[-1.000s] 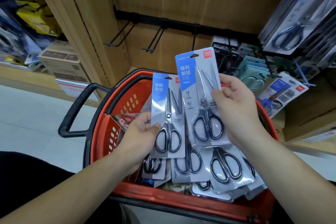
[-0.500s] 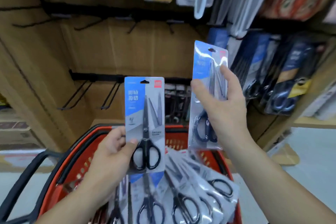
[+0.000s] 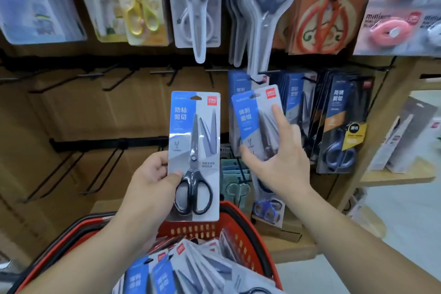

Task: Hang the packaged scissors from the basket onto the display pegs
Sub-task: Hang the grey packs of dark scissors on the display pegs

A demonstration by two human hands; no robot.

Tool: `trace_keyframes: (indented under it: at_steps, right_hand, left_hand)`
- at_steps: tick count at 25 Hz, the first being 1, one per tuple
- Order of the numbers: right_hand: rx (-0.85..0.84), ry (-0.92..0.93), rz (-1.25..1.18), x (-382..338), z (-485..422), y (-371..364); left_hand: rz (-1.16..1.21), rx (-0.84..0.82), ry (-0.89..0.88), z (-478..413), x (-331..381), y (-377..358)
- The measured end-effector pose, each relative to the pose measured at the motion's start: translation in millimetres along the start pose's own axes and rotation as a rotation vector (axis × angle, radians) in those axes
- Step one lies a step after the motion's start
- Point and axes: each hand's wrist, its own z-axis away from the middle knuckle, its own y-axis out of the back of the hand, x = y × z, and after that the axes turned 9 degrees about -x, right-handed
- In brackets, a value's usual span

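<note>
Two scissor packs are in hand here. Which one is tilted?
The pack in the right hand, slanted in front of the hanging blue packs. The other pack, in the left hand, stands upright, black handles down.

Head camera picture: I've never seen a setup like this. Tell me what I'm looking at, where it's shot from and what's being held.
There is no machine here, only a person's two bare hands. The single picture comes from a camera worn on the person's head, looking forward and down, so both arms reach in from the bottom edge. The left hand grips a pack of black-handled scissors, held upright. The right hand holds a second pack, tilted, close to the hanging packs on the right. Below the hands is a red basket with more packs piled in it. Black pegs stick out of the wooden wall on the left.
</note>
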Motion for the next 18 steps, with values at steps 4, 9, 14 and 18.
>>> trace_keyframes:
  at_steps: [4,9,14,18]
  right_hand:
    - [0.047,-0.069,-0.142,10.0,-21.3,1.8]
    - [0.069,-0.089,-0.151,17.8,-43.0,-2.1]
    - [0.039,0.000,-0.098,26.7,-41.8,-6.9]
    - [-0.038,-0.072,-0.111,22.0,-48.8,-6.1]
  left_hand:
    - [0.025,-0.008,0.028,-14.5,1.7,-22.5]
    - [-0.005,-0.048,0.021,-18.8,9.8,-40.5]
    - [-0.026,-0.017,0.008,-16.3,8.0,-40.3]
    - [-0.040,-0.019,0.012,-10.8,3.2,-40.8]
